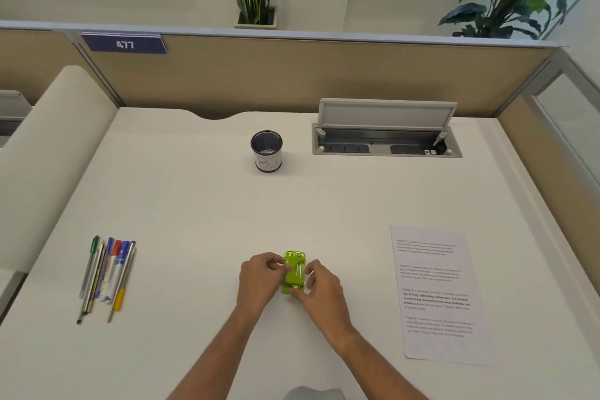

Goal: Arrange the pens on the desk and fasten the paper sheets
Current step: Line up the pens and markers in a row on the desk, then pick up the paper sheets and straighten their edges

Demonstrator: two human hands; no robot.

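Both hands are down at the lower middle of the frame, closed in on a small green stapler (pixel 294 273) that sits on the white tabletop (pixel 194 211). The left hand (pixel 259 276) has its fingers curled and pinches the stapler's left edge toward the far end. The right hand (pixel 319 289) wraps the right side, thumb and fingertips nipping the near end. The stapler's long axis runs up and down the frame, leaning slightly, and its metal rails face upward, so I'd say it is lying opened, being checked or loaded rather than ready to bite. What matters for the fastening is off to the right. The paper sheets (pixel 438 295) lie flat in the lower right of the frame, well apart from the stapler and nearer the right hand than the left. Their long side runs up the frame, tilted a touch so the top leans left. Either the stapler has to travel rightward or the paper leftward, and I'd judge the sheets' left edge the easiest reach. The pens (pixel 108 273) lie bunched in the lower left, side by side, all running roughly up the frame, nearer the left hand. The mesh pen cup (pixel 266 151) stands upright beyond the hands at upper centre, with no pens showing in it.
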